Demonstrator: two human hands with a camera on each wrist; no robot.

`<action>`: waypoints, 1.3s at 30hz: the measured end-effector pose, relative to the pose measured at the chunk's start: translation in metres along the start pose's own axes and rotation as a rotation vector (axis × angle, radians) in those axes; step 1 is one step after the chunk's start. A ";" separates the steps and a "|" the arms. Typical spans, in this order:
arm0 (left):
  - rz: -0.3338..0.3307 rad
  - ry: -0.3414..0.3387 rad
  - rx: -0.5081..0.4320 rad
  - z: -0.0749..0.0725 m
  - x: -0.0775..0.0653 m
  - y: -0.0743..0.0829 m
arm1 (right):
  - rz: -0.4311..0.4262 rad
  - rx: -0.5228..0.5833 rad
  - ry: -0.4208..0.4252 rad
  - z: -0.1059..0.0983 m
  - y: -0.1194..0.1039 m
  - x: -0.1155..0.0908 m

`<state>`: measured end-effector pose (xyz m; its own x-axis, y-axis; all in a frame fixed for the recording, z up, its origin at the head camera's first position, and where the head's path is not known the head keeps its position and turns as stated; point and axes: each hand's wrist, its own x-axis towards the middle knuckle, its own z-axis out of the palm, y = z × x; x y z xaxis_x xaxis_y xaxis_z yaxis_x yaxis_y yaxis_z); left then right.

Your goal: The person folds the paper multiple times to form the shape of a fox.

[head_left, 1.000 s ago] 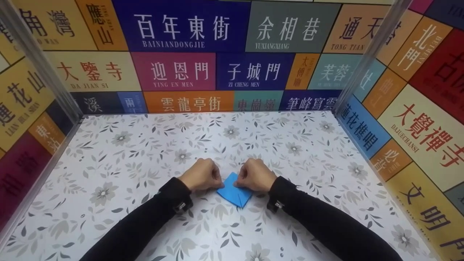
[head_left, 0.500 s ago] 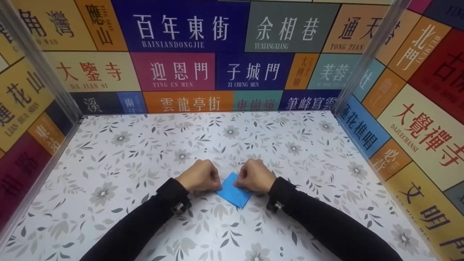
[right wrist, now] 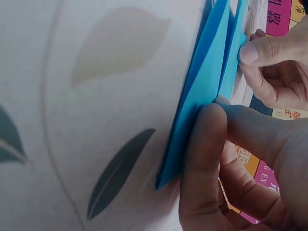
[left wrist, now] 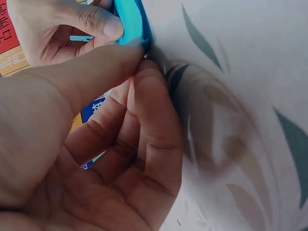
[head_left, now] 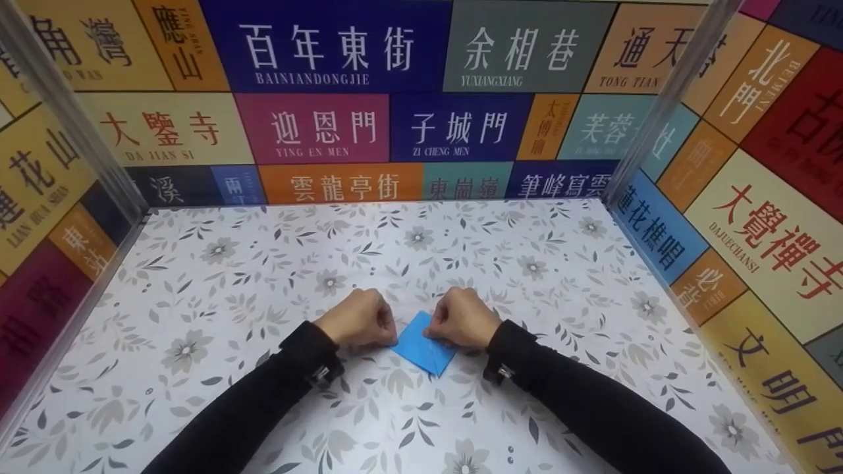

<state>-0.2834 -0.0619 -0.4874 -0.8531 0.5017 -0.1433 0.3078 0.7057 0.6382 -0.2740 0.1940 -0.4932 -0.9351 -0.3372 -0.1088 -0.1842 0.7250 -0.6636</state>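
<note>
A small piece of blue folded paper point(head_left: 419, 352) lies on the patterned tabletop between the two hands, with a crease running toward its near corner. My left hand point(head_left: 357, 320) pinches its left edge between thumb and forefinger. From the other side my right hand point(head_left: 465, 320) grips the right part, thumb and curled forefinger meeting at a fold. In the right wrist view the paper point(right wrist: 208, 82) shows several layers, slightly parted along the upper side. The left thumb point(right wrist: 251, 53) presses the far layer there. Only an edge of the paper point(left wrist: 131, 19) shows in the left wrist view.
The white tabletop point(head_left: 263, 395) carries a grey flower and leaf print. Upright panels with coloured name signs stand at the back point(head_left: 329, 128), left point(head_left: 39, 178) and right point(head_left: 757, 243), joined by clear corner strips. Black sleeves cover both forearms.
My left hand has shifted slightly left along the paper's edge, uncovering a little more of its left side. My right hand stays nearly in place.
</note>
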 end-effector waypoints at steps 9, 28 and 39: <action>0.005 -0.020 -0.009 -0.003 -0.003 -0.003 | 0.008 0.013 -0.001 0.000 0.000 0.001; 0.022 -0.035 -0.017 -0.006 -0.009 -0.011 | -0.081 -0.039 0.024 0.002 -0.001 -0.002; -0.022 -0.027 -0.012 -0.005 -0.007 -0.009 | -0.045 -0.027 0.017 0.002 -0.001 -0.001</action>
<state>-0.2819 -0.0742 -0.4882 -0.8478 0.4995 -0.1780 0.2838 0.7110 0.6434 -0.2717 0.1922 -0.4939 -0.9307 -0.3596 -0.0667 -0.2338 0.7253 -0.6475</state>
